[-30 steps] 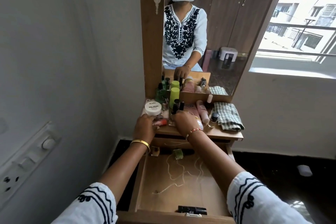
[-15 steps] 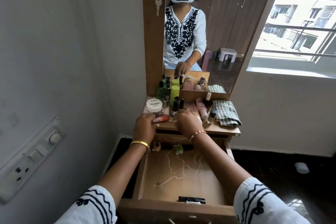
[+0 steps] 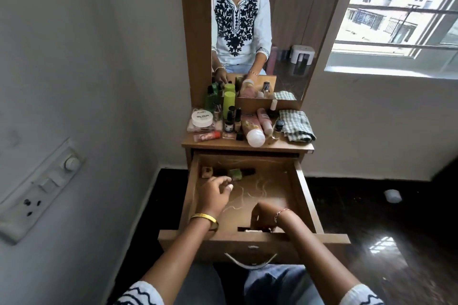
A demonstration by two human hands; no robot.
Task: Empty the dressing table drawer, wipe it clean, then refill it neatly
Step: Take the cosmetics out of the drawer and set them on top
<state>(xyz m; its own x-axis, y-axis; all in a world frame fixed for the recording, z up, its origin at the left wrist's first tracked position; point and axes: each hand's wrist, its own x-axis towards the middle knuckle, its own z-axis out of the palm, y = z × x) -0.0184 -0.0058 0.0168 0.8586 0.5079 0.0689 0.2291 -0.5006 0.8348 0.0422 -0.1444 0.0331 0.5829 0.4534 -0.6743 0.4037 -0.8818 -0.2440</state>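
The emptying step is judged to be the one in hand: the drawer is pulled out below the dressing table top, and only a few things are left in it. At its far left end a small brown block, a green bottle and a dark stick are lying close together, while at the near edge a dark flat item is half hidden behind the front panel. The left hand is being held over the drawer floor just short of the green bottle, its fingers loosely curled with the thumb tip near the forefinger, and nothing is seen to be held in it. The right hand is being dipped at the near edge, fingers bent down around the dark flat item (whether it is actually being pinched cannot be told, since the fingertips are hidden). The top is already crowded with what has been taken out: a white jar, a lime-green bottle, a pink tube and a checked cloth, among other small bottles. Pale streaks are showing on the drawer floor, so wiping is clearly not yet done. The next move is likely calling for a lift of the near item and a reach to the far trio, with a free patch of the crowded top being found for them.
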